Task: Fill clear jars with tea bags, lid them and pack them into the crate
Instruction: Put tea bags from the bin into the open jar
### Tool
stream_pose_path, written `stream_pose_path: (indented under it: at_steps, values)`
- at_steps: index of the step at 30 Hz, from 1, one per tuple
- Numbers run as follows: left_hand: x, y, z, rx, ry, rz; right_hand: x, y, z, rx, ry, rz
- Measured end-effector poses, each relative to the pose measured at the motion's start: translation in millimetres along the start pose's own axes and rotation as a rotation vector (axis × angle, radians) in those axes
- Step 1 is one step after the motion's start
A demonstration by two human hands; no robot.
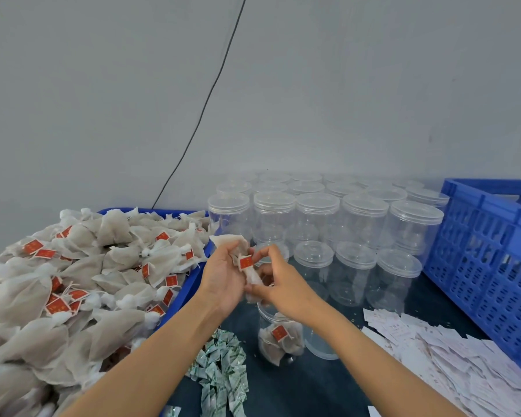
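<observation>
My left hand (223, 275) holds a bunch of white tea bags (248, 267) with a red tag, just above an open clear jar (278, 335) that has a few tea bags at its bottom. My right hand (283, 284) pinches one of those bags from the right side. A blue tray (193, 284) heaped with tea bags (73, 281) lies at the left. Rows of lidded empty jars (319, 224) stand behind. The blue crate (487, 254) stands at the right.
A pile of small green-and-white sachets (223, 374) lies in front of the open jar. White paper slips (448, 362) are spread at the front right. A loose clear lid (322, 341) sits right of the jar. A black cable (205, 103) runs down the wall.
</observation>
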State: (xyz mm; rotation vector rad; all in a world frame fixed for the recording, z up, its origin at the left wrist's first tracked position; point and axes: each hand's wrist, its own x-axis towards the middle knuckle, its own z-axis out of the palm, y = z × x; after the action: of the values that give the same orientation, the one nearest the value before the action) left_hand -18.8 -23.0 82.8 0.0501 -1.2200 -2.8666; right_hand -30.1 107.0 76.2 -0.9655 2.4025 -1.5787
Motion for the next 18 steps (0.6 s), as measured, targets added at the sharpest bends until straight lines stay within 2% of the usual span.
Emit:
stream_pose_path:
  at_steps: [4,7,12,14,18]
  values:
    - [1,-2,0,0.146,0.103,0.145,0,-5,-23,-0.114,0.136,-0.054]
    - [1,-4,-3,0.154,0.129,0.121,-3,-4,-45,-0.282,0.202,-0.079]
    - [4,-7,-8,0.234,0.152,0.032,-5,2,-47,-0.645,-0.04,-0.043]
    - [5,-8,-11,0.277,0.189,0.0,-1,5,-40,-0.814,-0.074,-0.069]
    - [9,-6,-16,0.303,0.232,-0.017,2,7,-26,-0.967,-0.208,0.038]
